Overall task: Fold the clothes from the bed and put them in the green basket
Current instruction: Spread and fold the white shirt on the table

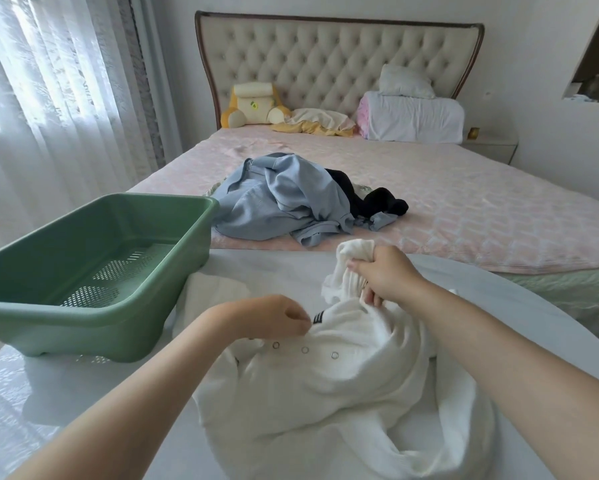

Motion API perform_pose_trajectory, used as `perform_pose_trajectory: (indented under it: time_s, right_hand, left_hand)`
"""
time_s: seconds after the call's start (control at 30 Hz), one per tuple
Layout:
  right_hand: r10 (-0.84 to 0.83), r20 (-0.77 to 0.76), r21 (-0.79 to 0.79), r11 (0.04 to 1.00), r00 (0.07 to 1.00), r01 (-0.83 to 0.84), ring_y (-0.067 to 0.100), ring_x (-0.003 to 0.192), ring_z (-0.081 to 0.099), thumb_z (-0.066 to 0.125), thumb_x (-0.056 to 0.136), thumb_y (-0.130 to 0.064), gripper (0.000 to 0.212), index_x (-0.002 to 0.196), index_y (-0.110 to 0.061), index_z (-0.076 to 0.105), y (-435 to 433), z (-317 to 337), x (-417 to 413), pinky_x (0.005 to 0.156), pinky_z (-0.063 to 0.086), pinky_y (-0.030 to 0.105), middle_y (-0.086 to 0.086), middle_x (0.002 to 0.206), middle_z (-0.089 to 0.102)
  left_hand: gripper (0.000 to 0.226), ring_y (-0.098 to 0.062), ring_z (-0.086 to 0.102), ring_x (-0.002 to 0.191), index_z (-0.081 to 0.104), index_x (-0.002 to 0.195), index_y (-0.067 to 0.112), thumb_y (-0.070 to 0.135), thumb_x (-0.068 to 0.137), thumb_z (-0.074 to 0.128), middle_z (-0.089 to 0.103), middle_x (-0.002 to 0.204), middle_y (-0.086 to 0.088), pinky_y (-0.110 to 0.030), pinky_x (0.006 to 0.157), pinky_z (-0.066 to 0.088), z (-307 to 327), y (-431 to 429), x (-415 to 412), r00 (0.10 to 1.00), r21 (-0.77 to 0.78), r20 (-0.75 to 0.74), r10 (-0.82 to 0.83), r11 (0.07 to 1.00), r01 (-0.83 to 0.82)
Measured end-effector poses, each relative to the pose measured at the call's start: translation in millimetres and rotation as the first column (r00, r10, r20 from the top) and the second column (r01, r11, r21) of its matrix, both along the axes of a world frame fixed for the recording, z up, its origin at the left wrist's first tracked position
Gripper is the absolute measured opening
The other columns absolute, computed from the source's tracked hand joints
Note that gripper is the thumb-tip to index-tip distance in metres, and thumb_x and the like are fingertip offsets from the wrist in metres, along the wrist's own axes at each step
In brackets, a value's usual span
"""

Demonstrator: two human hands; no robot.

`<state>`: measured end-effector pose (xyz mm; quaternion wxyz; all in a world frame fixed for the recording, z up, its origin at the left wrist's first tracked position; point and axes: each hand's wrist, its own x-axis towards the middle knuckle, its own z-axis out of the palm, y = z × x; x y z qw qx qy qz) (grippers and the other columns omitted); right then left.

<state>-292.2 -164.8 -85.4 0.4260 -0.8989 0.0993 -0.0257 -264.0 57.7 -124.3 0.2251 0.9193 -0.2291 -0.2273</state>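
**White Garment Gripped in Both Hands at the Foot of the Bed**

Sheer curtains (48, 98) hang at far left. Beside them the green basket (83, 334) sits on a glossy white table (83, 417). Its long axis runs from the near left toward the bed, its perforated floor shows, and its left end is cut off by the frame edge.

The left hand (270, 318) reaches in from the lower left, fingers curled and pinching the edge of a white garment (326, 393) next to a small black label. The fingertips are partly buried in the cloth.

The garment lies crumpled on the table, just right of the basket. Its length runs from the table's far edge back toward the camera, and its near end is lost under the right forearm and the bottom of the frame. Three metal snaps (305, 350) line up left to right across it; collar and hem are hard to tell apart.

Behind, on the pink bed (481, 216), a heap of light blue clothes (280, 202) spreads crosswise with a black garment (377, 200) half tucked under its right side.

The right hand (381, 271) is closed in a fist around a bunched end of the white garment, lifted above the table.

Against the tufted headboard (326, 64) rest a yellow cushion (253, 105) and white pillows (412, 119), and a nightstand (488, 147) stands at right
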Motion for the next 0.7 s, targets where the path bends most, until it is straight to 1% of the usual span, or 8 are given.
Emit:
perform_pose_trajectory:
  time_s: [0.1, 0.2, 0.3, 0.4, 0.5, 0.57, 0.63, 0.7]
  right_hand:
    - [-0.229, 0.090, 0.313, 0.930, 0.969, 0.191, 0.023, 0.048, 0.068, 0.057, 0.102, -0.024, 0.024, 0.105, 0.000, 0.057, -11, 9, 6, 0.046, 0.053, 0.028, 0.019, 0.067, 0.070]
    - [-0.447, 0.209, 0.506, 0.811, 0.870, 0.295, 0.025, 0.070, 0.075, 0.054, 0.103, -0.024, 0.021, 0.111, -0.004, 0.053, -33, 14, 15, 0.057, 0.057, 0.028, 0.016, 0.085, 0.074]
    - [-0.301, 0.284, 0.333, 0.921, 0.910, 0.201, 0.022, 0.107, 0.065, 0.064, 0.091, -0.030, 0.045, 0.130, -0.011, 0.050, -54, 10, 19, 0.081, 0.052, 0.034, 0.003, 0.115, 0.066]
    - [-0.058, 0.121, 0.153, 0.987, 0.991, 0.039, 0.020, 0.126, 0.050, 0.063, 0.093, -0.016, 0.064, 0.147, -0.016, 0.030, -51, -7, 12, 0.084, 0.048, 0.035, -0.001, 0.133, 0.047]
    - [0.076, 0.062, -0.010, 0.997, 0.995, -0.076, 0.020, 0.137, 0.048, 0.059, 0.092, -0.005, 0.055, 0.143, -0.021, 0.046, -41, -28, 12, 0.102, 0.048, 0.037, 0.001, 0.148, 0.048]
    - [0.180, 0.029, -0.186, 0.967, 0.983, -0.172, 0.014, 0.127, 0.055, 0.053, 0.089, -0.004, 0.043, 0.117, -0.035, 0.063, -36, -32, 7, 0.102, 0.047, 0.032, -0.003, 0.137, 0.058]
    - [0.319, -0.106, -0.399, 0.854, 0.942, -0.334, 0.011, 0.114, 0.056, 0.056, 0.086, -0.010, 0.034, 0.102, -0.038, 0.067, -33, -35, -1, 0.097, 0.047, 0.028, -0.008, 0.123, 0.060]
    - [0.404, -0.217, -0.545, 0.705, 0.889, -0.454, 0.010, 0.114, 0.051, 0.062, 0.086, -0.021, 0.030, 0.110, -0.039, 0.065, -30, -41, -9, 0.099, 0.042, 0.029, -0.014, 0.122, 0.053]
  left_hand:
    - [0.009, -0.004, 0.059, 0.070, 0.066, 0.078, 0.048, 0.044, 0.085, 0.064, 0.062, 0.072, 0.025, -0.025, 0.070, 0.048, 11, 3, -9, 0.996, 0.010, -0.056, -0.075, 0.997, 0.076]
    - [0.006, -0.012, 0.061, 0.081, 0.068, 0.092, 0.041, 0.037, 0.089, 0.066, 0.063, 0.085, 0.016, -0.028, 0.071, 0.048, 27, 3, -2, 0.991, -0.008, 0.136, 0.017, 1.000, -0.016]
    - [0.018, -0.025, 0.059, 0.096, 0.071, 0.109, 0.026, 0.026, 0.092, 0.064, 0.064, 0.098, 0.006, -0.032, 0.075, 0.042, 38, 12, 11, 0.682, -0.243, 0.673, 0.286, 0.957, -0.161]
    - [0.036, -0.030, 0.048, 0.111, 0.066, 0.120, 0.027, 0.017, 0.086, 0.068, 0.057, 0.117, -0.002, -0.039, 0.092, 0.037, 29, 21, 17, 0.500, -0.230, 0.809, 0.310, 0.949, -0.216]
    - [0.037, -0.023, 0.042, 0.117, 0.063, 0.121, 0.035, 0.025, 0.086, 0.070, 0.050, 0.122, 0.005, -0.036, 0.098, 0.034, 13, 10, 8, 0.606, -0.058, 0.789, 0.106, 0.993, -0.098]
    - [0.030, -0.015, 0.045, 0.112, 0.064, 0.114, 0.039, 0.043, 0.086, 0.070, 0.051, 0.113, 0.012, -0.038, 0.098, 0.041, 5, -2, -8, 0.756, -0.003, 0.651, -0.071, 0.995, 0.096]
    - [0.050, -0.013, 0.043, 0.113, 0.060, 0.121, 0.042, 0.057, 0.076, 0.074, 0.051, 0.116, 0.012, -0.038, 0.098, 0.043, -6, -15, -25, 0.883, 0.103, 0.422, -0.205, 0.979, 0.178]
    - [0.055, -0.013, 0.045, 0.113, 0.058, 0.127, 0.039, 0.047, 0.076, 0.078, 0.053, 0.121, 0.008, -0.033, 0.095, 0.044, -15, -21, -35, 0.934, 0.170, 0.267, -0.238, 0.965, 0.197]
